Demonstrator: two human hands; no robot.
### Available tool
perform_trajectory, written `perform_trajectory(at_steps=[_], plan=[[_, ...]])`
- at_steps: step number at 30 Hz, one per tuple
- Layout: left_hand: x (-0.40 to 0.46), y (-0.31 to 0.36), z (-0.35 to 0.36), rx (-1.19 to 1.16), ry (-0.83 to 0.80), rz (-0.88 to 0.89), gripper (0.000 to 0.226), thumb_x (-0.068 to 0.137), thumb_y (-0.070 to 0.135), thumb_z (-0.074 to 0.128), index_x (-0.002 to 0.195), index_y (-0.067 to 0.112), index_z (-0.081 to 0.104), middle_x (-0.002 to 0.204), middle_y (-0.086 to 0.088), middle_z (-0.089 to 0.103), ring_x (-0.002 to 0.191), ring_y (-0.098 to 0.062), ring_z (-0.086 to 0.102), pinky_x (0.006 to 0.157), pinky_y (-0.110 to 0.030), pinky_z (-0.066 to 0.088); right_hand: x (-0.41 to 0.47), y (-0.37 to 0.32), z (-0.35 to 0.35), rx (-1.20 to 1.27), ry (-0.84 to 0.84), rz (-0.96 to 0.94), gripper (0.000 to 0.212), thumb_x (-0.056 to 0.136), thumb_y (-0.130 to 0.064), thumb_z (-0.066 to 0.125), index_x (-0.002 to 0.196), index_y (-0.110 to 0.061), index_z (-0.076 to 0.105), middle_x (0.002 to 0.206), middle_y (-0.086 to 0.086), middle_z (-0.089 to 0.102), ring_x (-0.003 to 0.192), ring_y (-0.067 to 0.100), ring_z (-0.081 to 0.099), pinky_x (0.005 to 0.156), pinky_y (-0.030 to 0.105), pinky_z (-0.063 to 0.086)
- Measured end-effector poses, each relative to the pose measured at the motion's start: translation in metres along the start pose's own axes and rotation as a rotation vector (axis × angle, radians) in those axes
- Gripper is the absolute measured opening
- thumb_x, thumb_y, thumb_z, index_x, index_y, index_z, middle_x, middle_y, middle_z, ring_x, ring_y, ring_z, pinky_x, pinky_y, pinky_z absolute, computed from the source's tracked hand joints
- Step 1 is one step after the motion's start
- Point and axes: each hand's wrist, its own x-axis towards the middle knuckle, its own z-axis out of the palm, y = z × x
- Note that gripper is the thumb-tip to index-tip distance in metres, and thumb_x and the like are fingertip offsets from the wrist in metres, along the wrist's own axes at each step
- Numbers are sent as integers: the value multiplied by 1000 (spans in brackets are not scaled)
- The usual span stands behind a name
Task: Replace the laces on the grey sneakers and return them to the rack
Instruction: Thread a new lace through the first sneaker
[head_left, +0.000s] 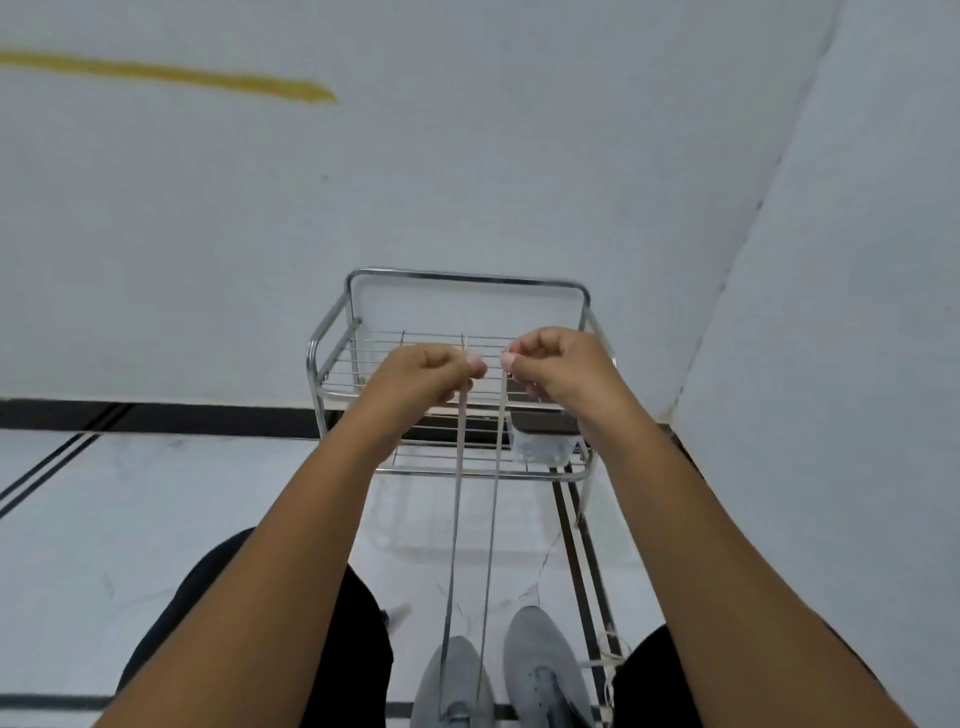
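Status: lacing on shoe one has started, nowhere near finished.

- Left hand (434, 374) and right hand (553, 369) are both raised in front of the chrome wire shoe rack (467, 283). Each hand's fingers are curled, thumb and fingertips pinching one end of a flat pale lace (452, 545).
- Both strands run down taut, close together and roughly parallel, to the left grey fabric sneaker (457, 670) on the white marble-look floor (208, 493). They look to be evening up the two ends after the bottom eyelets. Eyelet area is at the frame edge, so how many rows are threaded cannot be told.
- Right grey fabric sneaker (540, 660) sits just beside the first, toe pointing toward the rack. No lace visible on its upper; looks undone.
- A loose whitish cord (605, 654) lies on the floor just right of that shoe, possibly an old lace or the second new one; can't confirm.
- Rack: no grey shoes on it. A clear plastic container (543, 447) sits on the lower shelf, right side.

Remaining, by my read: finish lacing shoe one, lace shoe two, put both on the rack.
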Motion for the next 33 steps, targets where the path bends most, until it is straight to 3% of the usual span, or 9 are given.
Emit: perform_trajectory(at_steps=[3, 7, 13, 16, 20, 22, 27, 31, 33], plan=[[-1, 4, 1, 60, 11, 87, 12, 89, 9, 66, 94, 18, 69, 88, 3, 75, 85, -6, 68, 78, -22, 50, 2, -1, -1, 25, -25, -11, 4, 84, -15, 74, 86, -14, 70, 74, -2, 69, 73, 13, 65, 69, 27, 54], [-4, 6, 8, 67, 93, 77, 39, 84, 21, 73, 115, 21, 50, 85, 0, 76, 91, -12, 70, 89, -32, 50, 2, 0, -1, 67, -32, 17, 6, 83, -18, 74, 87, -17, 69, 80, 6, 71, 81, 23, 65, 69, 41, 47], [6, 1, 11, 76, 220, 46, 5, 92, 22, 62, 89, 18, 63, 80, 3, 74, 81, -14, 71, 80, -36, 57, 13, 11, 5, 7, 73, 49, 6, 87, -20, 63, 90, -25, 59, 83, -7, 74, 86, 11, 68, 73, 36, 56], [2, -30, 33, 150, 317, -106, 9, 96, 21, 51, 88, 21, 53, 80, 6, 72, 82, -17, 69, 69, -33, 53, 14, 49, 28, 61, 140, 225, 12, 90, -9, 45, 94, -19, 49, 85, -2, 73, 74, 11, 69, 72, 35, 55], [-50, -121, 82, 251, 407, -424, 21, 93, 11, 45, 111, 18, 37, 91, -5, 64, 80, -28, 63, 68, -36, 48, -41, 153, 81, -81, 174, 535, 24, 86, -4, 35, 103, -21, 40, 96, 8, 55, 72, 21, 54, 62, 32, 46], [-83, -170, 96, 427, 301, -547, 20, 90, 6, 42, 106, 18, 42, 88, -7, 61, 73, -25, 58, 64, -33, 44, -79, 210, 110, -264, 1, 669, 25, 89, -5, 36, 107, -18, 47, 100, 11, 59, 85, 27, 57, 71, 32, 42], [-150, -262, 105, 620, -50, -992, 33, 93, 20, 43, 119, 10, 61, 126, -10, 60, 117, -27, 56, 92, -31, 47, -156, 290, 143, -417, -172, 1009, 36, 95, -25, 43, 118, -6, 63, 123, 13, 64, 114, 29, 59, 84, 28, 46], [-175, -292, 119, 604, -192, -1066, 46, 91, 42, 47, 126, 13, 55, 132, -8, 56, 121, -24, 54, 92, -26, 43, -184, 315, 148, -305, -88, 990, 28, 92, -16, 47, 67, -18, 61, 77, 8, 59, 82, 27, 57, 65, 27, 37], [-175, -298, 123, 577, -209, -1078, 53, 84, 47, 54, 125, 14, 54, 129, -8, 57, 118, -24, 56, 91, -27, 44, -188, 323, 147, -122, -11, 1029, 27, 88, -3, 48, 65, -16, 56, 67, 5, 52, 65, 23, 52, 54, 24, 35]])
